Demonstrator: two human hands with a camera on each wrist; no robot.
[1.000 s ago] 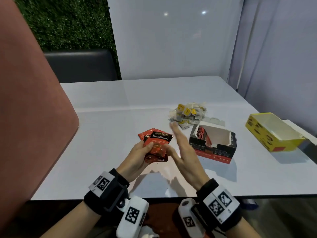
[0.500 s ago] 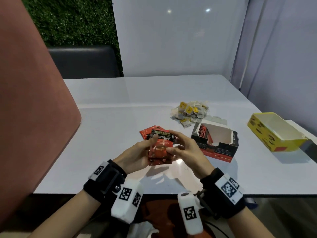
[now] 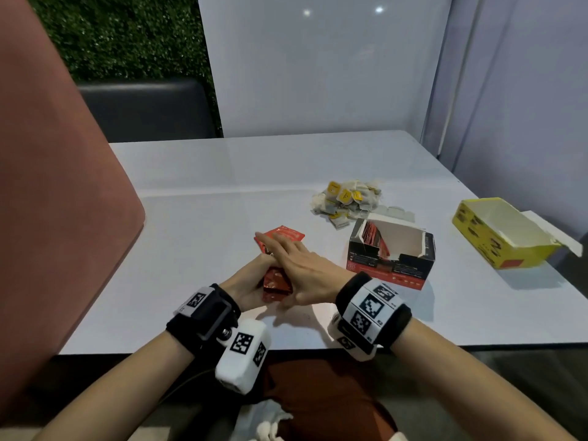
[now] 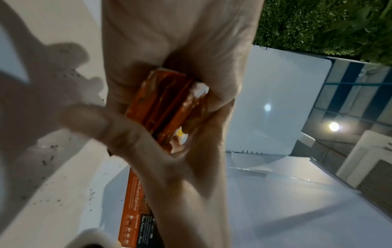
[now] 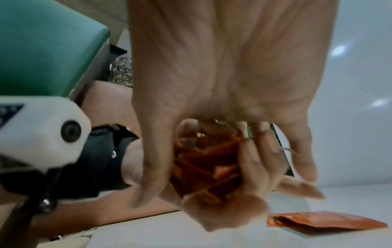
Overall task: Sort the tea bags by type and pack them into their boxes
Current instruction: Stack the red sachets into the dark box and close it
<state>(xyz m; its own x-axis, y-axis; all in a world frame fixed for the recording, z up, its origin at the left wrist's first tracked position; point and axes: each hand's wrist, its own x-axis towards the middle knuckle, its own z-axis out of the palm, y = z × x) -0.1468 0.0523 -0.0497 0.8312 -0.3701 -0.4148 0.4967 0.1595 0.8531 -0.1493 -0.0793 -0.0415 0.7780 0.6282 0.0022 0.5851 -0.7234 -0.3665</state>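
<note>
My left hand grips a stack of red tea sachets just above the near table edge. My right hand lies flat on top of the stack, fingers straight and pointing far-left. In the left wrist view the sachet stack sits edge-on in the palm. The right wrist view shows the stack under my straight right fingers. Loose red sachets lie on the table beyond my hands. The black-and-red box stands open to the right with several sachets inside.
A pile of yellow-tagged tea bags lies behind the black-and-red box. An open yellow box stands near the right table edge. A pink chair back rises on the left. The white table stretches far and left.
The right hand, upright beside the stack a second ago and then pinching it, now lies flat across it. Both hands and the stack have dropped nearer the table's front edge.
</note>
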